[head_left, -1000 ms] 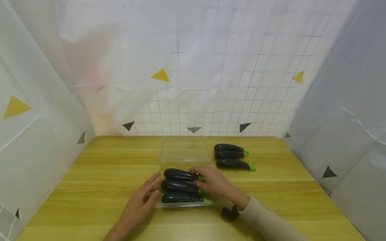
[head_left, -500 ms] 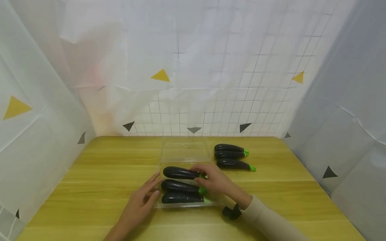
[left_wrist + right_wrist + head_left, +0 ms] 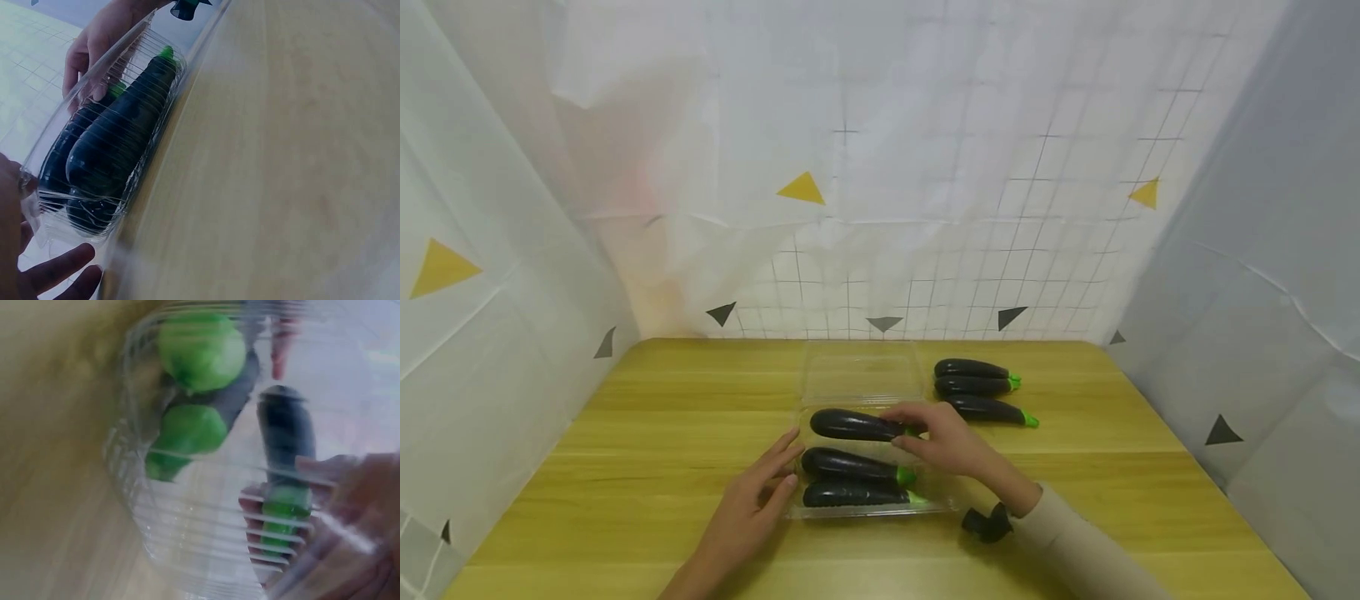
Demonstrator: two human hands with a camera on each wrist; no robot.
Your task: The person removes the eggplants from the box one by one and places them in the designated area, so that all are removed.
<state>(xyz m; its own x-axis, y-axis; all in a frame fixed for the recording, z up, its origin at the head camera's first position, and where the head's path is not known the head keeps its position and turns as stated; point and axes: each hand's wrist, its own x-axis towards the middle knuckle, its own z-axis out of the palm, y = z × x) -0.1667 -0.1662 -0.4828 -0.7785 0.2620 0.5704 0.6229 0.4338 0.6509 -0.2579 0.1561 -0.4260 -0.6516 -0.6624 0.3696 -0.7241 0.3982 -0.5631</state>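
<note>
My right hand (image 3: 951, 442) pinches a dark eggplant (image 3: 850, 424) near its green stem end, at the back of a clear plastic clamshell box (image 3: 872, 513). The right wrist view shows thumb and fingers on both sides of that eggplant (image 3: 287, 434), seen through the ribbed wall. Two more eggplants, a middle one (image 3: 848, 464) and a front one (image 3: 853, 493), lie side by side in the box, stems to the right. With relaxed, spread fingers, my left hand (image 3: 748, 504) touches the box's left side; in the left wrist view its fingers (image 3: 59, 269) are by the corner.
Behind the box its clear lid (image 3: 861, 375) lies folded back on the wooden table (image 3: 685, 417). To the right rest three more eggplants (image 3: 973, 386). A black device (image 3: 988, 523) sits at my right wrist. White sheets (image 3: 880, 167) stand around the table.
The right hand has shifted the rear eggplant backward and slightly right, widening the gap to the middle one. My left hand stays in place.
</note>
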